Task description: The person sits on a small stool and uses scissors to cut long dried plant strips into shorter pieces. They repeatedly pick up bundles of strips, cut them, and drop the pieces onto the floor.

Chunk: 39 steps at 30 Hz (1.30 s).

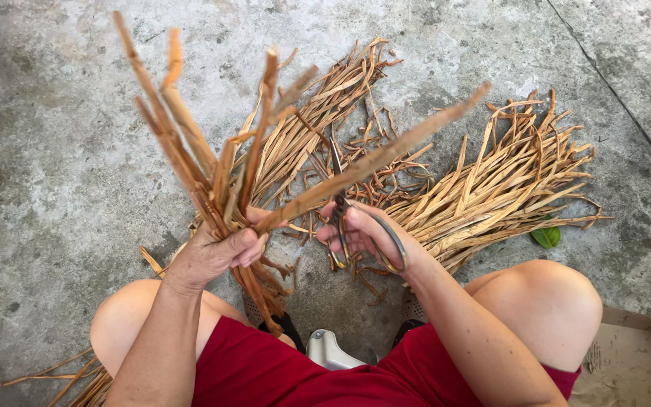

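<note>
I am gripping the bundle of dried strips point(220, 181) upright in my left hand point(216, 252), fingers wrapped tight low on it above the concrete floor point(54, 136). My right hand point(367, 237), fingers threaded through the scissors point(340, 203), is steadying one long strip point(386, 154); I am judging that keeping the blades clear of my left thumb matters most.

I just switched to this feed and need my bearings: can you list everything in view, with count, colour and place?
Bundle of dried strips: one, tan-brown, gripped in left hand, fanning upward.
Scissors: one pair, dark metal, in right hand, blades pointing away.
Piles of dried strips: two, straw-coloured, on the floor ahead.
Loose strips: a few, brown, lower left.
Green leaf: one, beside the right pile.
Cardboard box: one, brown, lower right corner.
Concrete floor: grey.
Left hand: closed on the bundle.
Right hand: fingers through the scissor handles.
</note>
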Motion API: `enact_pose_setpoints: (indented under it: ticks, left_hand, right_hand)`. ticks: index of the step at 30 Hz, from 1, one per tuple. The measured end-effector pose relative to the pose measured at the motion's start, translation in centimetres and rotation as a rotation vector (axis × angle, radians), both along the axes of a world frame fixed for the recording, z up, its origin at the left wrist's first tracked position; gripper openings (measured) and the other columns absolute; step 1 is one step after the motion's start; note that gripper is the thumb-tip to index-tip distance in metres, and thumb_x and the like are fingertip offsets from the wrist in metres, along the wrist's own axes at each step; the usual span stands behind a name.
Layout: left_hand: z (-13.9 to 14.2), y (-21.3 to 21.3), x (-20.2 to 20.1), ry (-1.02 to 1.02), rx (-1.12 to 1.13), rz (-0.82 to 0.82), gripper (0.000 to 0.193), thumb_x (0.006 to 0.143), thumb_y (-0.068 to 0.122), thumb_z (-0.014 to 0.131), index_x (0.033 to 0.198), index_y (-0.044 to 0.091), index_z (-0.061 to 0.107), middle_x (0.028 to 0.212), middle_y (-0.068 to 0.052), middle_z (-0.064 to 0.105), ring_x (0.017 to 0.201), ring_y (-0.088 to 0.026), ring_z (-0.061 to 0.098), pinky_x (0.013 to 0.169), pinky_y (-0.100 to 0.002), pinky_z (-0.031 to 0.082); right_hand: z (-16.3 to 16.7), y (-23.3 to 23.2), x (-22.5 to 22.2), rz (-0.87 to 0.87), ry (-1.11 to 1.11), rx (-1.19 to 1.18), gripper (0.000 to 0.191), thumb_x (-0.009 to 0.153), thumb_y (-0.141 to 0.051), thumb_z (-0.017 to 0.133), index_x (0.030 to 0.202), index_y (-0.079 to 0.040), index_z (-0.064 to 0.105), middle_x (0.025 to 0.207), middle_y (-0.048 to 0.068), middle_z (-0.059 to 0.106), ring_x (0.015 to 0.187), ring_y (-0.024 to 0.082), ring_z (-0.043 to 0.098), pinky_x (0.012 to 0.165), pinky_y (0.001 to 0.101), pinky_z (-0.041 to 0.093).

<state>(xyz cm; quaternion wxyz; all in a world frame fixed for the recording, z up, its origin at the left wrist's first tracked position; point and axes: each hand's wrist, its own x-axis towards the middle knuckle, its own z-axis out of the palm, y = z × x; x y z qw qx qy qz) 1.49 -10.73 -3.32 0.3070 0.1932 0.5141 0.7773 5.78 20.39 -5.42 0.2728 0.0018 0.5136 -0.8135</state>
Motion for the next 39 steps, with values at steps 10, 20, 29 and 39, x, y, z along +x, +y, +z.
enact_pose_setpoints:
  ticks: [10,20,29,39]
  left_hand:
    - [1.7,0.1,-0.1,-0.003,-0.085,-0.062,0.052,0.1,0.034,0.066,0.13,-0.008,0.065,0.066,0.004,0.047,0.059,-0.007,0.046,0.055,-0.025,0.039]
    - [2.0,0.0,-0.8,-0.049,-0.015,0.083,0.048,0.101,0.03,0.066,0.134,-0.005,0.063,0.066,0.002,0.049,0.057,-0.007,0.045,0.054,-0.025,0.04]
    - [1.9,0.8,-0.5,-0.032,-0.133,0.064,0.048,0.1,0.03,0.064,0.133,-0.005,0.065,0.062,0.003,0.049,0.055,-0.008,0.047,0.051,-0.025,0.042]
    - [0.9,1.6,-0.8,-0.067,-0.062,0.136,0.038,0.098,0.027,0.065,0.131,0.011,0.062,0.111,-0.007,0.073,0.059,-0.006,0.048,0.05,-0.024,0.044]
  right_hand:
    - [-1.1,0.1,-2.5,-0.375,0.142,-0.134,0.04,0.105,-0.042,0.062,0.118,-0.004,0.06,0.073,-0.002,0.056,0.055,0.007,0.045,0.048,0.0233,0.037]
    - [1.5,1.3,-1.2,-0.506,0.345,-0.014,0.049,0.101,-0.042,0.062,0.131,-0.004,0.054,0.092,0.005,0.062,0.079,0.014,0.057,0.074,0.0287,0.048]
    - [5.6,4.2,0.8,-0.469,0.555,0.134,0.074,0.09,-0.058,0.076,0.135,-0.003,0.055,0.11,0.008,0.067,0.096,0.014,0.059,0.089,0.029,0.048]
    - [5.0,5.4,0.6,-0.528,0.357,-0.101,0.061,0.093,-0.046,0.078,0.13,-0.001,0.06,0.074,0.001,0.055,0.058,0.006,0.046,0.053,0.0217,0.037]
